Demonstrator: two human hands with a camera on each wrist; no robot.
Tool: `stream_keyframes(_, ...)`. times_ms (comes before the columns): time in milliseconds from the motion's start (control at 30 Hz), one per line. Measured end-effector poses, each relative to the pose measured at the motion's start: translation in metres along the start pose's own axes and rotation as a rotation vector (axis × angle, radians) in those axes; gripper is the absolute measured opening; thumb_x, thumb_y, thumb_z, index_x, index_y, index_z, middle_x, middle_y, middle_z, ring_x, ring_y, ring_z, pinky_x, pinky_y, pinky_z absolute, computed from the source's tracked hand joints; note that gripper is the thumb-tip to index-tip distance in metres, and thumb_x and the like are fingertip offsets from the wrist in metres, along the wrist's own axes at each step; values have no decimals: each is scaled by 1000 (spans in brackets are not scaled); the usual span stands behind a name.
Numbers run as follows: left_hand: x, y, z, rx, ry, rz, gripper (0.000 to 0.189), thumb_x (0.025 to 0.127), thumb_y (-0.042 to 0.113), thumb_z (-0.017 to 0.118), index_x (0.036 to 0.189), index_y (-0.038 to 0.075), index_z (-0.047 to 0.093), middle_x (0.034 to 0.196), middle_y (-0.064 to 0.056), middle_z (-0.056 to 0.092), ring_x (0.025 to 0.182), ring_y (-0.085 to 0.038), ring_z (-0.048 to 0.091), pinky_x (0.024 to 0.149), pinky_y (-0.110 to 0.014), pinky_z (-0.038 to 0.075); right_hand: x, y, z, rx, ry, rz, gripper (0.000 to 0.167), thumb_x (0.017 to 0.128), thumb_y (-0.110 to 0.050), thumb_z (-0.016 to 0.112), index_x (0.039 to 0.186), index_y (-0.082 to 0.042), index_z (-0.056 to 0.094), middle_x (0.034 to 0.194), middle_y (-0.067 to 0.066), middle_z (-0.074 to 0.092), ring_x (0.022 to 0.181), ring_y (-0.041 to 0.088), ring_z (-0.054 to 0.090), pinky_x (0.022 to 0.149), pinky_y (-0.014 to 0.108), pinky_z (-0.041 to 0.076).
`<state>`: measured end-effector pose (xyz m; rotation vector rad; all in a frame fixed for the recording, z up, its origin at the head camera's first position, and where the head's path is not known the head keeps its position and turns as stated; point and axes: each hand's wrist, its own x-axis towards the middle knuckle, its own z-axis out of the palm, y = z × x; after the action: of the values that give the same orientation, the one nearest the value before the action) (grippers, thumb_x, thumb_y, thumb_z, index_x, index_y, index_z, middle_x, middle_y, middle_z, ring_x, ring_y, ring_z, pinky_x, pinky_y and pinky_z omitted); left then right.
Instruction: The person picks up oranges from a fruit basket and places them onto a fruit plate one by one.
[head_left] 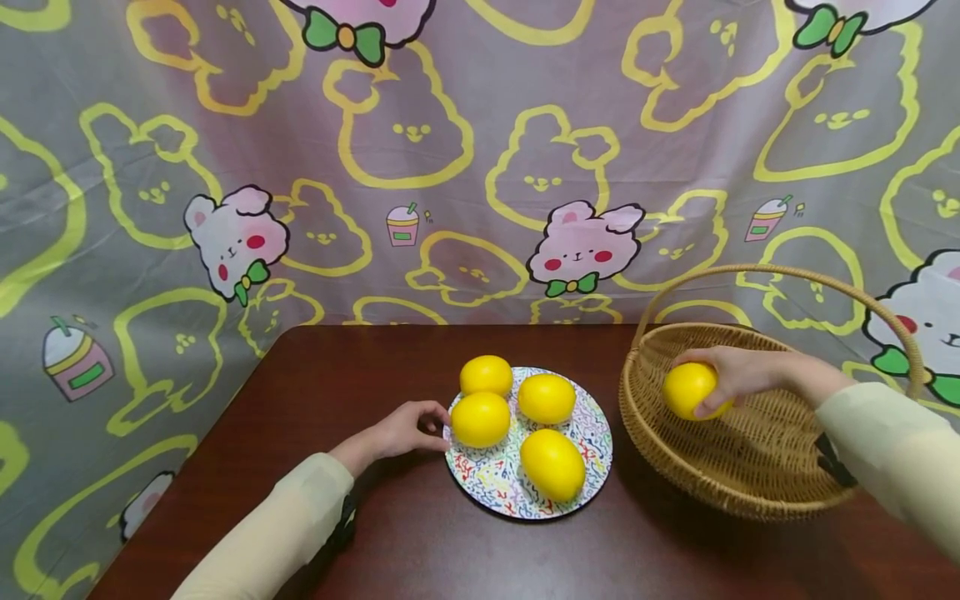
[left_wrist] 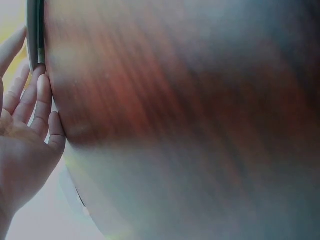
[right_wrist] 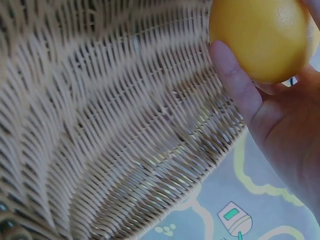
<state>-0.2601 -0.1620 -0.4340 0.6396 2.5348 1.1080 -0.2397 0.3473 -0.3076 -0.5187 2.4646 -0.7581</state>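
Note:
In the head view, my right hand (head_left: 738,379) grips a yellow lemon (head_left: 687,390) inside the wicker basket (head_left: 637,433), above its woven bottom. The right wrist view shows the same lemon (right_wrist: 260,40) with the fingers around it and basket weave (right_wrist: 125,110) behind. Several more lemons lie on a round patterned plate (head_left: 480,483) left of the basket, one (head_left: 553,465) nearest the front. My left hand (head_left: 408,429) is at the plate's left rim, its fingers loosely bent. In the left wrist view, the fingertips of that hand (left_wrist: 30,120) touch the plate's edge (left_wrist: 35,35).
A dark brown wooden table (head_left: 300,400) bears the plate and basket. The basket's tall arched handle (head_left: 780,271) rises over its opening. Behind the table hangs a grey curtain (head_left: 480,275) with cartoon bears and bunnies.

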Motion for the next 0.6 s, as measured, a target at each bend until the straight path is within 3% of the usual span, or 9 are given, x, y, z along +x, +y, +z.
stream_keyframes(600,-1,1,0,0,6,0,33,79,25,82,105,14,66,99,2,60,91,-20,53,79,-34,46,-11,-16,-14,-26,125,-9,70,77,-21,81,134,-5,43,108,11,52,80,22,54,57,36,50)
